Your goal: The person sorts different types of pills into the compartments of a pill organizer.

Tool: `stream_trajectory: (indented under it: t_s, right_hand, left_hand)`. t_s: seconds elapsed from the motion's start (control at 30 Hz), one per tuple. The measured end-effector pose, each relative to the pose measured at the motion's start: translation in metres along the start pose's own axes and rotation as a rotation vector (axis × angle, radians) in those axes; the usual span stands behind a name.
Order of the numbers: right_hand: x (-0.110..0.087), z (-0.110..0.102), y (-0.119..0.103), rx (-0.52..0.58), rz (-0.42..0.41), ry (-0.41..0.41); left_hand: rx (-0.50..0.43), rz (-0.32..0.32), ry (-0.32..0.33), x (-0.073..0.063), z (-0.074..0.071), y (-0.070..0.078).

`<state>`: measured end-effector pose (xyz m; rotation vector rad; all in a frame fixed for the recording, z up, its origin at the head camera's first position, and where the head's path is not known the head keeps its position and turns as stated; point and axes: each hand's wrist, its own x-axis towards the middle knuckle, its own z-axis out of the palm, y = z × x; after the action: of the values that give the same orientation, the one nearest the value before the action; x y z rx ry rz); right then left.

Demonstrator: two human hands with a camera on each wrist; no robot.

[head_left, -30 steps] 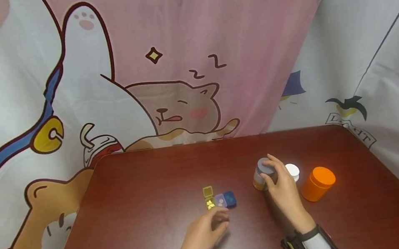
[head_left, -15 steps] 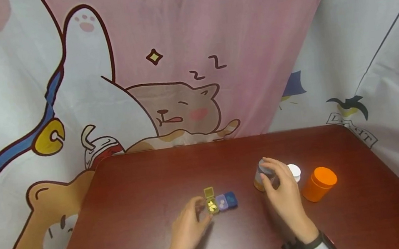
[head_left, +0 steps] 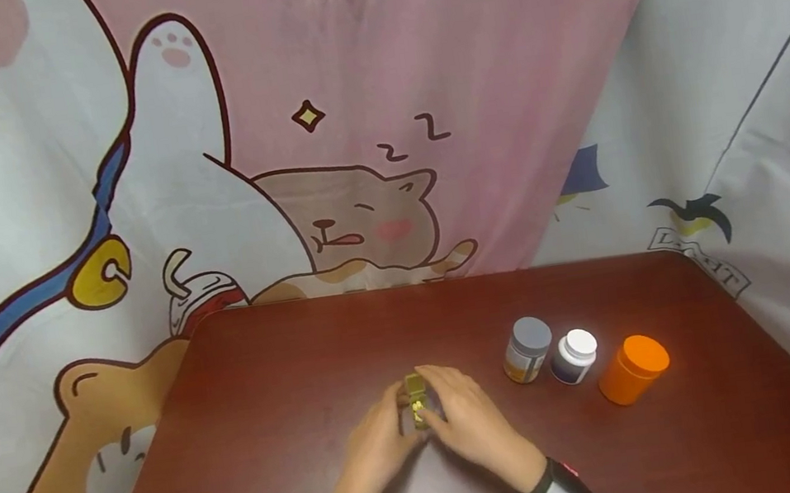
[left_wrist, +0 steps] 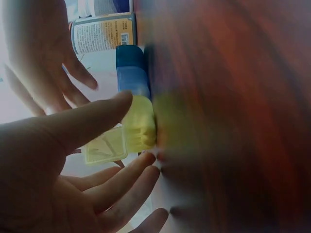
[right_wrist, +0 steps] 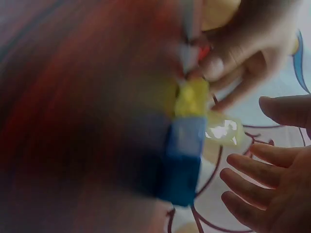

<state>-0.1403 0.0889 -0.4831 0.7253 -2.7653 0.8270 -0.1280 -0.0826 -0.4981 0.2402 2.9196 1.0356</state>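
Note:
A small pill box stands on the table between both hands, its yellow compartment point(head_left: 419, 415) holding yellow pills under a raised lid point(head_left: 415, 386). My left hand point(head_left: 373, 453) pinches the yellow end between thumb and fingers, as the left wrist view shows. On the other side, my right hand point(head_left: 476, 419) hovers with spread fingers, a gap between it and the box in the right wrist view. From the head, that hand hides the light purple compartment point(right_wrist: 185, 136) and the dark blue compartment point(right_wrist: 180, 179); both appear in the right wrist view.
To the right stand a grey-capped bottle point(head_left: 527, 350), a white-capped bottle point(head_left: 574, 357) and an orange bottle point(head_left: 634, 370), close together on the brown table point(head_left: 270, 379). A printed curtain point(head_left: 496, 100) hangs behind the table's far edge.
My right hand has left the grey-capped bottle and moved left to the pill box. My left hand has shifted from in front of the box to its left end.

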Motion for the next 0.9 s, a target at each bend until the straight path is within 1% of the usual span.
stream_trajectory:
  t_s: [0.1,0.2,0.33,0.47,0.6,0.73,0.9]
  right_hand:
    - [0.002,0.005,-0.003,-0.008,-0.008,-0.001]
    - [0.002,0.005,-0.005,-0.018,-0.008,-0.011]
    - [-0.003,0.001,-0.007,-0.070,-0.031,-0.061]
    - [-0.011,-0.003,-0.008,-0.164,-0.087,-0.103]
    - [-0.015,-0.003,-0.012,-0.226,-0.123,-0.109]
    - [-0.019,-0.003,-0.015,-0.277,-0.127,-0.139]
    - [-0.024,-0.004,-0.018,-0.297,-0.116,-0.185]
  left_hand:
    - [0.028,-0.004,0.026,0.004,0.003,0.002]
    - [0.087,-0.004,0.082,0.007,0.006,0.004]
    - [0.138,0.004,0.125,0.007,0.008,0.004]
    - [0.151,0.023,0.124,0.008,0.009,0.001]
    - [0.146,0.017,0.124,0.008,0.010,0.001]
    - [0.141,0.011,0.118,0.008,0.010,0.001]
    - [0.140,0.021,0.116,0.007,0.010,0.000]
